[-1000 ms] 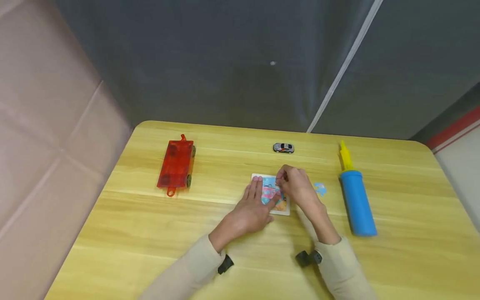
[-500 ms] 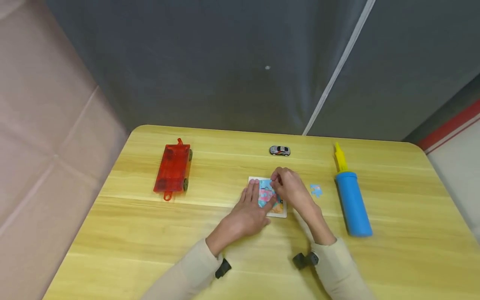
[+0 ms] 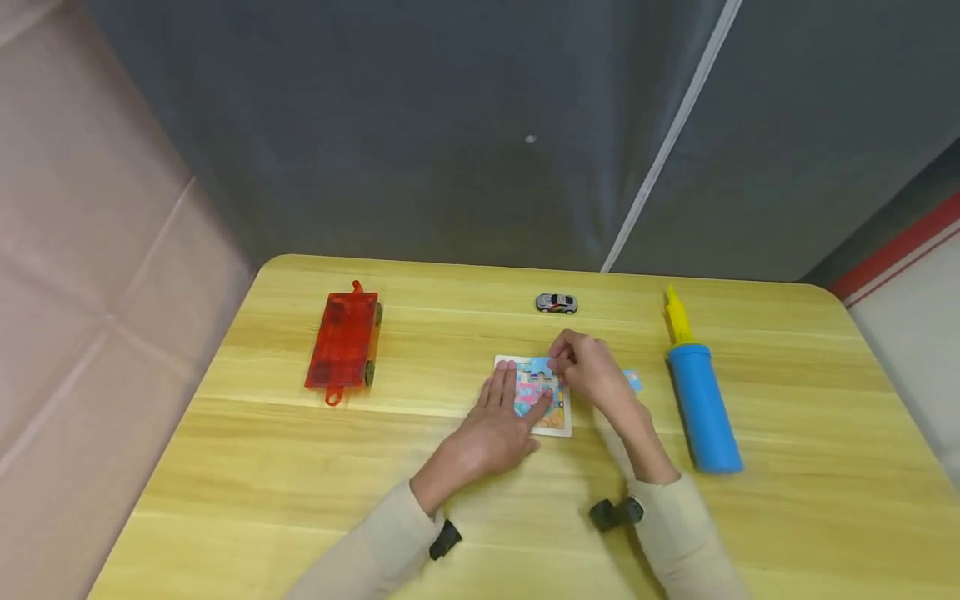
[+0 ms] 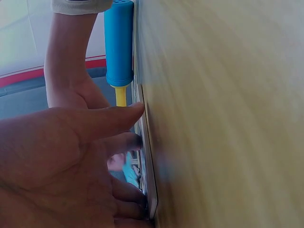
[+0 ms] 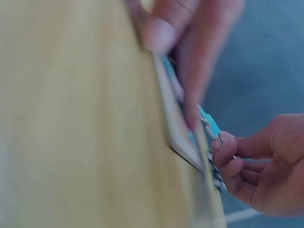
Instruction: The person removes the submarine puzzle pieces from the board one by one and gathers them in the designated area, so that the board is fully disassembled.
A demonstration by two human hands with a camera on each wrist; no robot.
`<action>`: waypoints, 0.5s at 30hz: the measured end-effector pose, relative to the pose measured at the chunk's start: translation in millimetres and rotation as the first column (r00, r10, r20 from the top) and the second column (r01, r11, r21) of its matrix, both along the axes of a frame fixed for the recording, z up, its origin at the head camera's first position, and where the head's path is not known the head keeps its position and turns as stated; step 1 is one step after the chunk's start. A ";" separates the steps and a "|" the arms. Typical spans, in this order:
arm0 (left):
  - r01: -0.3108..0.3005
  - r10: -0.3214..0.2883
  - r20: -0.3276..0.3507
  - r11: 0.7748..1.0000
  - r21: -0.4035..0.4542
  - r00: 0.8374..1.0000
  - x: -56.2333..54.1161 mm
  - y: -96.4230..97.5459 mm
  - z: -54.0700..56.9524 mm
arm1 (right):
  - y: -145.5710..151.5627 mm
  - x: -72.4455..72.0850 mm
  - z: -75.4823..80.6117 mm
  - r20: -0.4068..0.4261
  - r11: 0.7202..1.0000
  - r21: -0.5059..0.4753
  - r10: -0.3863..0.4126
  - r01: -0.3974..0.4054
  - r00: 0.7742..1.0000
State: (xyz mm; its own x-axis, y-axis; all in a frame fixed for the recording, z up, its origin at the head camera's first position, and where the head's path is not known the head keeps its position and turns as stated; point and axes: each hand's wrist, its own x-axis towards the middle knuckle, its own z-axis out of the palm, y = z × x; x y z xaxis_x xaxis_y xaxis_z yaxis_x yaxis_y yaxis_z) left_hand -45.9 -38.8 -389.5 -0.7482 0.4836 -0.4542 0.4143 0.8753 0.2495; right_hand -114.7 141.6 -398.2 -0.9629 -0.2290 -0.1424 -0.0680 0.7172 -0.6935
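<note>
A small jigsaw puzzle in a white-rimmed board (image 3: 552,432) lies on the table. My left hand (image 3: 493,431) rests on its left and lower part, fingers straight and spread, and covers some of the picture. Above the board's upper right, my right hand (image 3: 597,382) pinches a light-blue puzzle piece (image 5: 209,123) between thumb and fingers. In the right wrist view this piece is tilted and raised off the board. Another blue puzzle piece (image 3: 633,380) lies on the table right of the board, partly hidden behind the right hand.
Behind the board stands a small silver toy car (image 3: 557,303). To the left lies a red see-through toy wagon (image 3: 343,340) with dark wheels. A blue hand pump (image 3: 705,408) with a yellow nozzle is at the right. A dark curtain (image 3: 420,142) hangs beyond the table's back edge.
My right hand has shifted slightly right over the board, and a gap now shows below the pinched puzzle piece. It now partly covers the loose piece. The left hand stays on the board.
</note>
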 end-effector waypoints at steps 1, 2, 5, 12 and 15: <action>-0.001 0.001 -0.002 1.000 0.004 1.000 0.4 -0.4 0.4 | 3.4 -1.0 1.6 0.006 1.000 -0.004 -0.012 0.012 1.000; -0.003 0.003 -0.003 1.000 0.011 1.000 0.9 -0.9 0.6 | 6.7 -1.8 2.9 0.016 1.000 -0.010 -0.024 0.024 1.000; -0.010 0.010 -0.004 1.000 0.023 1.000 1.6 -2.3 1.0 | 14.7 -3.6 5.7 0.047 0.999 -0.019 -0.036 0.036 0.998; -0.006 0.007 -0.014 0.999 0.035 1.000 2.1 -3.6 0.6 | 24.9 -4.4 9.2 0.086 1.000 -0.008 -0.006 0.006 0.996; -0.005 0.006 -0.017 0.999 0.041 1.000 2.5 -3.2 -0.2 | 32.5 -4.6 10.5 0.104 1.000 0.017 -0.018 0.016 0.994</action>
State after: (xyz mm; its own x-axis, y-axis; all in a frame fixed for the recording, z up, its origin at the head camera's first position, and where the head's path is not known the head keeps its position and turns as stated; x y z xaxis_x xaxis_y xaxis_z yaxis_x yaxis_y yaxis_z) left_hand -43.4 -42.0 -389.7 -0.7585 0.4971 -0.4214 0.4138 0.8669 0.2779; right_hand -119.3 174.1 -387.6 -0.9463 -0.2096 -0.2460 0.0166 0.7287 -0.6846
